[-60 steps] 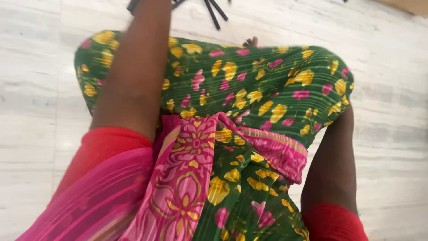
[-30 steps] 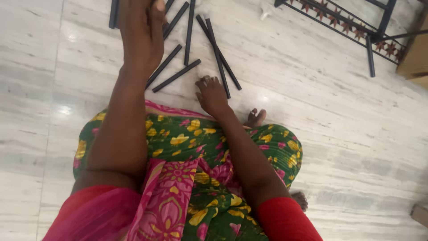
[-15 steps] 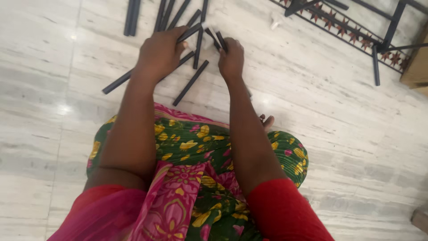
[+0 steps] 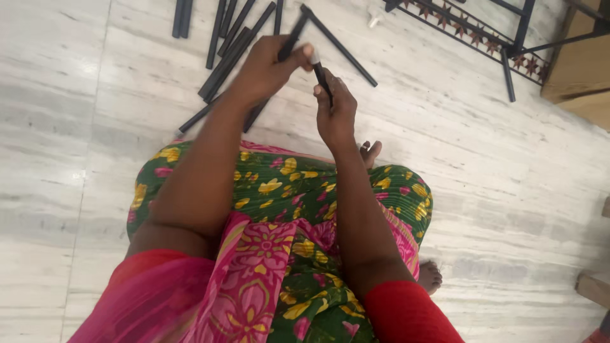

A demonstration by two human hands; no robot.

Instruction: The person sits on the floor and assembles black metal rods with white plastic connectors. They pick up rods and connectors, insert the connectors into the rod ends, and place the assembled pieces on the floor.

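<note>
Above the lap, over pale marble floor (image 4: 89,159), both hands meet around slim black rods. Left hand (image 4: 267,67) is closed on a black rod (image 4: 293,37) that slants up and away from the fist, matte and straight. Right hand (image 4: 335,113) is wrapped around a second, shorter black rod (image 4: 321,75) with a pale tip at its upper end, and that tip sits just beside the left thumb. Beyond the hands, more loose black rods (image 4: 219,32) lie scattered on the floor. At the far right rests a black metal frame (image 4: 473,28) with star-shaped cutouts, near a brown cardboard box (image 4: 581,63).
</note>
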